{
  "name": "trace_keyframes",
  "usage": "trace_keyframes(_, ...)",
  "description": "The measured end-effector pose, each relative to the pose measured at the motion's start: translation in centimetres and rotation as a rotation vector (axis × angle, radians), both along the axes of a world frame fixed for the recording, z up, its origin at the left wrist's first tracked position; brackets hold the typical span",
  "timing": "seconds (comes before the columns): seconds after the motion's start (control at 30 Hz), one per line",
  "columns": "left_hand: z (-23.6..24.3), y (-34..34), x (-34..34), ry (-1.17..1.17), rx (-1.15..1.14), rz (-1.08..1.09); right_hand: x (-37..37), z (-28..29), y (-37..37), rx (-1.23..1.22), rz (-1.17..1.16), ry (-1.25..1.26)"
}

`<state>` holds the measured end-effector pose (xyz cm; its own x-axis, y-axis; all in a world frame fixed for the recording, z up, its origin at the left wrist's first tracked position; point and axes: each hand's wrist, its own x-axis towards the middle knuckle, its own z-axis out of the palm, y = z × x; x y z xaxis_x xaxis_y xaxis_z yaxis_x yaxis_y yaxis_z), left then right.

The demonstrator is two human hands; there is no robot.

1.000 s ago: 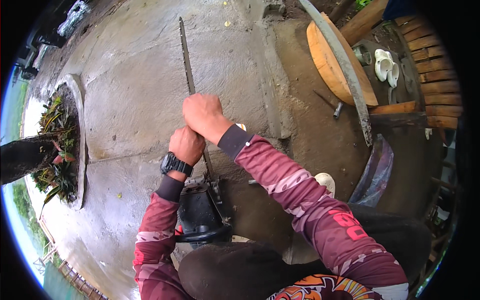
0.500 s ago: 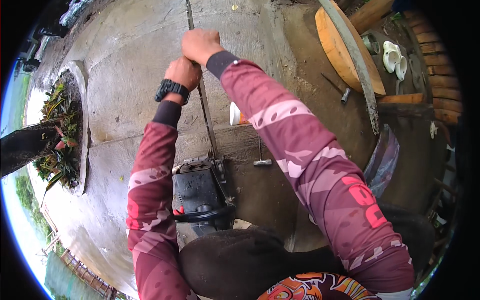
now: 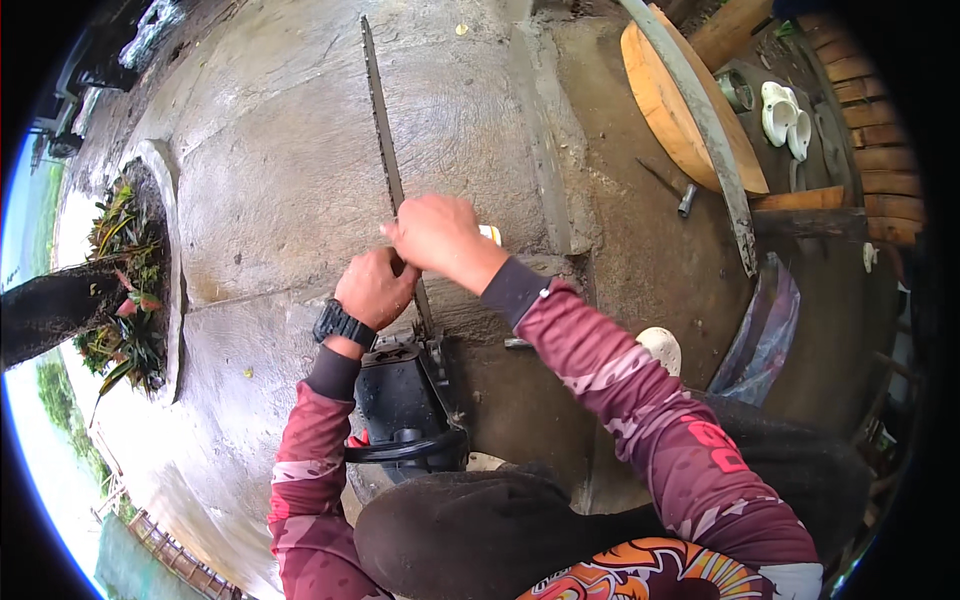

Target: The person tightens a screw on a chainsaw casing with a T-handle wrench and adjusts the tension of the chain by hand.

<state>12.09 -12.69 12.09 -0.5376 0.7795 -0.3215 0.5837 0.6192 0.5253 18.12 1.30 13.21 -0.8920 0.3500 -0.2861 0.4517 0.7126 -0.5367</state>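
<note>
Chainsaw (image 3: 402, 395) sits near mid-view, its black housing just beyond the person's knees and its long guide bar (image 3: 378, 110) pointing away over wet concrete (image 3: 270, 190). At far left, a dark tree trunk (image 3: 50, 312) runs in among leafy plants (image 3: 118, 340) bordered by a curved concrete rim (image 3: 172, 260). Next comes the left hand (image 3: 372, 288), a black watch (image 3: 343, 324) on its wrist, fingers curled in over the near part of the bar. The right hand (image 3: 438, 236) is just beside it, farther up, also curled with its back uppermost; whether either grips anything cannot be told, since the fingers are hidden. Past the right hand peeks a white container (image 3: 490, 234), mostly covered. Farther right lie a thick wooden slab (image 3: 655, 105), a T-shaped socket wrench (image 3: 687, 201) near it, a crumpled clear plastic sheet (image 3: 762, 335) and two white clogs (image 3: 783, 118) beside each other.
</note>
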Motion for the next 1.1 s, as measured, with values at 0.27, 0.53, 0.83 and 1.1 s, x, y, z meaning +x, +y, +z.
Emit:
trace_keyframes(0.27, -1.9, -0.8, 0.9, 0.16, 0.027, 0.015, -0.1, -2.3, -1.9, 0.051, -0.035, 0.088)
trace_keyframes(0.53, -1.2, -0.4, 0.6, 0.153, -0.037, -0.014, 0.2, -2.7, -2.0, 0.092, -0.05, 0.13)
trace_keyframes(0.83, -2.8, -0.6, 0.7, 0.149, 0.104, 0.02, -0.2, -3.2, -2.1, 0.115, -0.083, 0.157)
trace_keyframes(1.1, -3.6, 1.8, -3.0, 0.332, 0.194, -0.003, -3.7, -2.5, 0.5, 0.158, -0.077, 0.246)
